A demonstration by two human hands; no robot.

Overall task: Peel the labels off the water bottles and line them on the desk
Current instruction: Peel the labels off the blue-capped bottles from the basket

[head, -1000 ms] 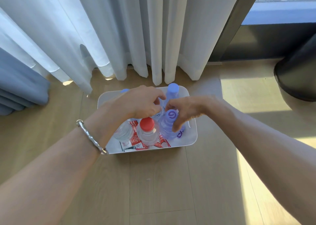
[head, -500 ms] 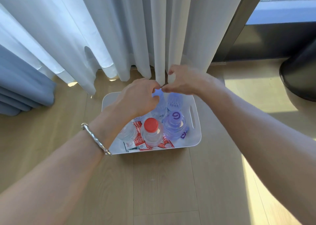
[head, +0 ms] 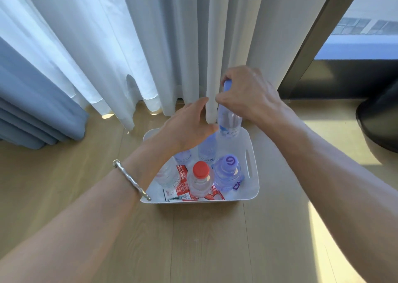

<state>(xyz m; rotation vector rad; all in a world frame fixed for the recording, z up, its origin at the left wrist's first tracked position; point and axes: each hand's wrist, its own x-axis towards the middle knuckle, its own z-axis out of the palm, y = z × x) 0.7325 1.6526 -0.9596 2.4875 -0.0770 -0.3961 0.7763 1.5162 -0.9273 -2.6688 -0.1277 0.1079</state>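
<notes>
Held upright above the far right corner of the tub (head: pixel 255 175): one clear plastic bottle (head: pixel 228 123), long axis vertical, blue cap up. Gripped round the cap end by the right hand (head: pixel 247 95), fingers curled. Touched on its side by the loosely spread fingers of the left hand (head: pixel 187 129). Inside the white rounded tub on the wooden floor (head: pixel 204 239): five more bottles, among them a red-capped bottle (head: pixel 200 179) and a purple-capped bottle (head: pixel 227 173). Loose on the tub bottom: red labels (head: pixel 182 175).

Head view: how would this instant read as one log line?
right hand: grips blue-capped bottle by its top, over white bin | left hand: open beside it | bin: other bottles, loose red labels
</notes>
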